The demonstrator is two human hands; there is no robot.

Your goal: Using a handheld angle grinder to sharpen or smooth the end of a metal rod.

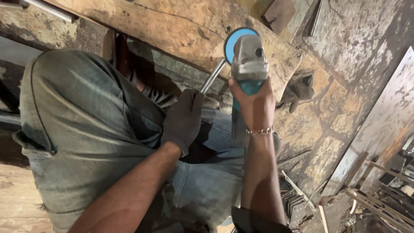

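Here, my right hand point(255, 103) is bare and wrapped tight around the teal body of one angle grinder point(249, 60), whose blue disc point(235, 41) sits at the far end, up and away from my palm. My left hand point(184, 118), in a dark glove, is clamped on the near end of one thin metal rod point(214, 75). The rod's long axis runs from that fist up and to the right, and its far tip meets the disc's lower left edge, probably touching, though the contact spot is too small to confirm. Both fists lie just beside each other above my knees; the left is nearer the rod, the right nearer the disc. Count: one grinder, one rod, one spare glove point(297, 88) lying on the worn wooden plank point(181, 26) to the right of the grinder.
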